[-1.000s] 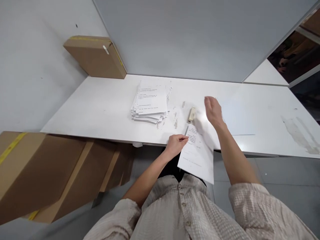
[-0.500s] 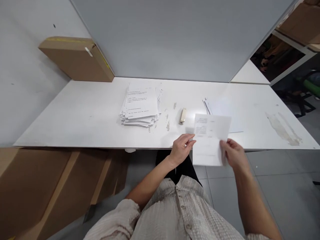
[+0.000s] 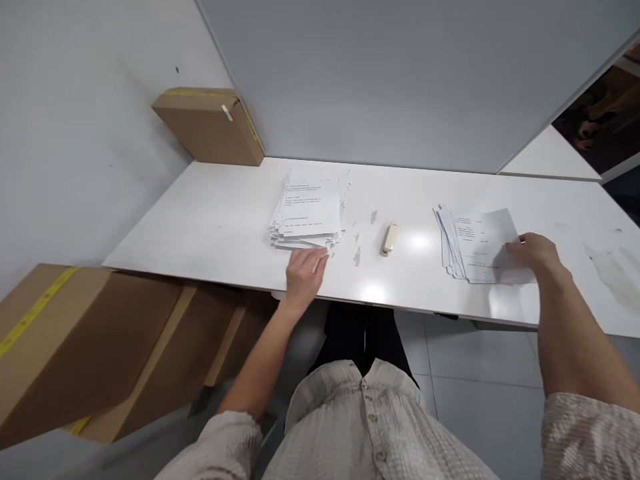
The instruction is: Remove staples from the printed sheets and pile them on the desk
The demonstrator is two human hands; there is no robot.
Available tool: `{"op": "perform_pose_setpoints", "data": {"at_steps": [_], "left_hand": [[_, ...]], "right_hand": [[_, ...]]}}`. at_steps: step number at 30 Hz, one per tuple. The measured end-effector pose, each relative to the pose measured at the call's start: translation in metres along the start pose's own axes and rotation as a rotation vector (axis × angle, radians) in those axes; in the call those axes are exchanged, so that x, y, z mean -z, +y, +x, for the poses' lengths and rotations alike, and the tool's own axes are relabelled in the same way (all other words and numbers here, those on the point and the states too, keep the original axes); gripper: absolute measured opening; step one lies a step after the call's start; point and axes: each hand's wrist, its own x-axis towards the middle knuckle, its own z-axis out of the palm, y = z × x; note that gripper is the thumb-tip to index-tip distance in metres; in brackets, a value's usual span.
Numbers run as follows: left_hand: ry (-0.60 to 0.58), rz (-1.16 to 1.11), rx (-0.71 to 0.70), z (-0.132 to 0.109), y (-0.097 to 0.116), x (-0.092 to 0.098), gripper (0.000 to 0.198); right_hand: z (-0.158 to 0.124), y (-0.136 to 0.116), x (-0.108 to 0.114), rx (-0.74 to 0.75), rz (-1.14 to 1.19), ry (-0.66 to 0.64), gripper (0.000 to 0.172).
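My right hand (image 3: pixel 537 253) pinches the right edge of a printed sheet of paper (image 3: pixel 483 247), which lies over a smaller fanned pile of papers (image 3: pixel 450 243) on the right. My left hand (image 3: pixel 304 272) is at the front edge of a tall, uneven stack of printed papers (image 3: pixel 313 207), fingers spread, with its fingertips close to the lower sheets; whether they touch is unclear. Between the two piles lies a cream stapler (image 3: pixel 389 239), apart from both hands.
The white table (image 3: pixel 225 233) has worn patches and meets a grey panel (image 3: pixel 390 80) at the back. A cardboard box (image 3: pixel 210 127) leans in the left back corner. Large cardboard boxes (image 3: pixel 125 340) stand below the table's left front edge.
My right hand has carried the sheet from the table's front edge onto the right pile. My left hand has let go of it and moved left to the tall stack. The view has shifted.
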Motion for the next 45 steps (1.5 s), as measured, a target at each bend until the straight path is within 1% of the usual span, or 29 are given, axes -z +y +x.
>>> {"op": "perform_pose_setpoints", "data": {"at_steps": [1,2,3,4,6,9,10,12,16,18,20,22,25,27,28,29,31,32,33,34,35,36,37,38,39,40,42,43,45], "left_hand": [[0.003,0.062,0.009,0.008,-0.011,0.002,0.020],[-0.007,0.115,0.013,0.017,-0.021,0.004,0.021],[-0.034,0.159,0.008,0.025,-0.029,0.006,0.023],[-0.080,0.194,-0.003,0.033,-0.037,0.007,0.024],[-0.217,0.236,-0.041,0.047,-0.049,0.009,0.027],[-0.426,0.253,-0.082,0.061,-0.063,0.013,0.024],[-0.471,0.244,-0.090,0.065,-0.067,0.014,0.022],[-0.523,0.204,-0.102,0.070,-0.074,0.017,0.022],[-0.583,0.081,-0.081,0.079,-0.081,0.024,0.029],[-0.599,0.028,-0.006,0.083,-0.079,0.025,0.028],[-0.564,-0.023,0.124,0.085,-0.075,0.025,0.022],[-0.490,-0.087,0.271,0.085,-0.070,0.024,0.015],[-0.387,-0.199,0.432,0.082,-0.066,0.021,0.012],[-0.319,-0.249,0.474,0.078,-0.063,0.022,0.014],[-0.274,-0.261,0.462,0.075,-0.060,0.024,0.015],[-0.226,-0.266,0.421,0.071,-0.057,0.026,0.015],[-0.166,-0.261,0.254,0.060,-0.045,0.032,0.013],[-0.169,-0.257,0.140,0.054,-0.038,0.036,0.012],[-0.198,-0.253,0.019,0.046,-0.029,0.040,0.012],[-0.253,-0.254,-0.095,0.039,-0.021,0.043,0.012],[-0.319,-0.262,-0.192,0.033,-0.014,0.046,0.012],[-0.384,-0.277,-0.263,0.028,-0.009,0.049,0.011],[-0.433,-0.292,-0.299,0.024,-0.006,0.051,0.012],[-0.460,-0.293,-0.299,0.023,-0.006,0.051,0.015],[-0.455,-0.268,-0.265,0.024,-0.010,0.050,0.018],[-0.422,-0.212,-0.212,0.027,-0.016,0.048,0.022],[-0.336,-0.029,-0.105,0.038,-0.034,0.041,0.024],[-0.320,0.064,-0.082,0.044,-0.044,0.036,0.023],[-0.367,0.201,-0.084,0.056,-0.060,0.027,0.026]], "right_hand": [[-0.004,-0.003,-0.003,-0.080,-0.090,0.035,0.025],[-0.011,-0.007,-0.005,-0.163,-0.171,0.069,0.028],[-0.019,-0.014,-0.007,-0.206,-0.225,0.095,0.034],[-0.029,-0.021,-0.009,-0.170,-0.236,0.104,0.042],[-0.053,-0.038,-0.013,-0.018,-0.213,0.104,0.048],[-0.090,-0.061,-0.022,0.181,-0.152,0.102,0.047],[-0.102,-0.068,-0.025,0.226,-0.125,0.094,0.046],[-0.125,-0.079,-0.033,0.283,-0.067,0.070,0.044],[-0.159,-0.098,-0.049,0.326,0.064,0.016,0.037],[-0.172,-0.110,-0.058,0.354,0.133,-0.012,0.035],[-0.183,-0.124,-0.069,0.393,0.204,-0.049,0.032],[-0.192,-0.140,-0.081,0.428,0.285,-0.108,0.031],[-0.203,-0.166,-0.099,0.447,0.408,-0.248,0.030],[-0.208,-0.183,-0.110,0.392,0.505,-0.375,0.032],[-0.208,-0.191,-0.115,0.334,0.579,-0.451,0.034],[-0.208,-0.199,-0.120,0.255,0.679,-0.534,0.037],[-0.205,-0.213,-0.128,0.058,0.940,-0.720,0.048],[-0.203,-0.219,-0.131,-0.041,1.072,-0.809,0.055],[-0.201,-0.224,-0.134,-0.127,1.180,-0.876,0.060],[-0.199,-0.228,-0.136,-0.196,1.252,-0.913,0.061],[-0.198,-0.230,-0.138,-0.245,1.282,-0.917,0.058],[-0.198,-0.230,-0.139,-0.279,1.278,-0.895,0.051],[-0.199,-0.228,-0.140,-0.304,1.247,-0.861,0.042],[-0.201,-0.226,-0.141,-0.326,1.199,-0.829,0.034],[-0.204,-0.221,-0.141,-0.347,1.146,-0.806,0.029],[-0.208,-0.216,-0.141,-0.364,1.098,-0.793,0.026],[-0.217,-0.204,-0.139,-0.384,1.036,-0.781,0.025],[-0.221,-0.198,-0.138,-0.387,1.022,-0.782,0.025],[-0.230,-0.187,-0.134,-0.381,1.019,-0.811,0.027]]}}
